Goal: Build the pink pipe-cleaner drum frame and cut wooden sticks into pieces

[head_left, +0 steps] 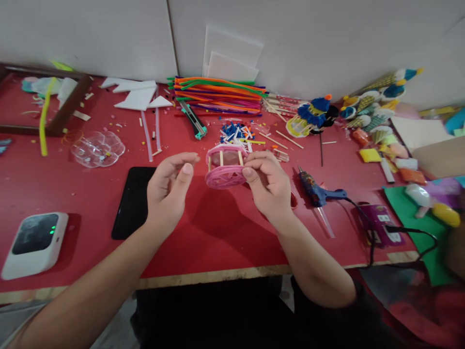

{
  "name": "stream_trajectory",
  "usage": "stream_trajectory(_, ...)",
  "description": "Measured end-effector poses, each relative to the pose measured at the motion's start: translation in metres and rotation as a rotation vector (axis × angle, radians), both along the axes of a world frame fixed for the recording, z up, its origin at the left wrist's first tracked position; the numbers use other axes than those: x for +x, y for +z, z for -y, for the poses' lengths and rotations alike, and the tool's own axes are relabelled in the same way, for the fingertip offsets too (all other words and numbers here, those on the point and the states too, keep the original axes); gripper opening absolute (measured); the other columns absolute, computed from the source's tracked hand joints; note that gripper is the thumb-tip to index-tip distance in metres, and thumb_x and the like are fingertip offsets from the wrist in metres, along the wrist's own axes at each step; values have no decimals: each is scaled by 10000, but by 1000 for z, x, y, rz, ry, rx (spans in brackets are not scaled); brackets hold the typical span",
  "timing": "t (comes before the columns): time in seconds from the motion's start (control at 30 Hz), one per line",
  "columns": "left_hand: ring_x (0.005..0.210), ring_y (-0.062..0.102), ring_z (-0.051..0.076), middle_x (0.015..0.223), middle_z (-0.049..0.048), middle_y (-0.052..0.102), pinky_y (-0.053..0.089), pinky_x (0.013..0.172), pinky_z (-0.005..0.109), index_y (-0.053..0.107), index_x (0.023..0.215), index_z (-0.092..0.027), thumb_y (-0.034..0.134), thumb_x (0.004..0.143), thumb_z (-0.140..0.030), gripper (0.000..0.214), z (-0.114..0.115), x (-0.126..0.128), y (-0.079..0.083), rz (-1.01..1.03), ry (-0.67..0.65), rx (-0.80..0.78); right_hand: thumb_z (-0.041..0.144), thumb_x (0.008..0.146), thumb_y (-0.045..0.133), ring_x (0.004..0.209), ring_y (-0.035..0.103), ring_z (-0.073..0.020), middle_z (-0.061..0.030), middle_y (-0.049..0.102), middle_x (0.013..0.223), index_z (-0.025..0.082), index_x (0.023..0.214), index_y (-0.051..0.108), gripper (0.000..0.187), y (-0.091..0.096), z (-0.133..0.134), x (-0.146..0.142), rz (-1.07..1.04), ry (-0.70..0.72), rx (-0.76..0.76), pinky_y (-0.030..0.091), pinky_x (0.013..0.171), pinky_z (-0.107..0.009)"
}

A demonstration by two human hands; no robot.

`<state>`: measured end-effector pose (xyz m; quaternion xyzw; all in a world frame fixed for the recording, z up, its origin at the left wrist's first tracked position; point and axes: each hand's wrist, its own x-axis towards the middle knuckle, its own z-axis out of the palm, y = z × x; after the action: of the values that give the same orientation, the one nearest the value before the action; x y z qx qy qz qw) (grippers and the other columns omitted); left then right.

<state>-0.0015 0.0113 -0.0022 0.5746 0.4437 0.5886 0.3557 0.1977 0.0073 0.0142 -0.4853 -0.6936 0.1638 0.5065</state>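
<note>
My right hand [267,184] grips a small pink craft cage [225,167], two pink rings joined by short wooden sticks, and holds it above the red table [218,232]. My left hand [170,191] hovers just left of the cage, fingers curled and slightly apart, with nothing in it and the fingertips close to the cage's left side.
A black phone [132,201] lies under my left hand. A blue glue gun [316,189] with its cable lies to the right. Pipe cleaners [218,94], a cutter [194,121], small blue pieces [232,132], a clear tray [98,149], a white device [34,245] and clay pieces [381,140] surround the middle.
</note>
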Motion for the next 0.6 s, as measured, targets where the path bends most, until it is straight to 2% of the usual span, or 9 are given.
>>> stream_trajectory(0.1, 954, 646, 176, 1054, 38, 693, 541, 829, 308, 694, 1047, -262, 649, 872, -321, 190, 1, 1, 6, -154, -47, 39, 246, 911, 563, 906, 612, -171, -26, 619, 897, 229, 818, 610, 105, -1, 1, -2, -9, 30, 21, 513, 843, -361)
stream_trajectory(0.2, 954, 641, 184, 1023, 31, 692, 526, 875, 340, 712, 1001, -270, 695, 833, -300, 171, 4, 1, 10, -297, -83, 115, 217, 903, 573, 886, 608, -169, -27, 612, 905, 224, 841, 619, 77, -1, 3, -4, 8, 51, 79, 508, 835, -363)
stream_trajectory(0.4, 898, 654, 189, 949, 12, 720, 516, 889, 368, 722, 890, -278, 716, 816, -287, 75, 6, 0, 12, -375, -33, 184, 189, 893, 588, 881, 596, -180, -36, 599, 908, 233, 878, 617, 55, 0, 6, -4, 84, 59, 231, 504, 814, -368)
stream_trajectory(0.6, 915, 652, 184, 974, 11, 705, 520, 881, 353, 714, 821, -251, 717, 813, -290, 40, 6, -1, 16, -416, -27, 197, 195, 899, 570, 889, 598, -203, -36, 596, 887, 242, 897, 607, 60, -2, 6, -4, 118, 77, 339, 507, 827, -398)
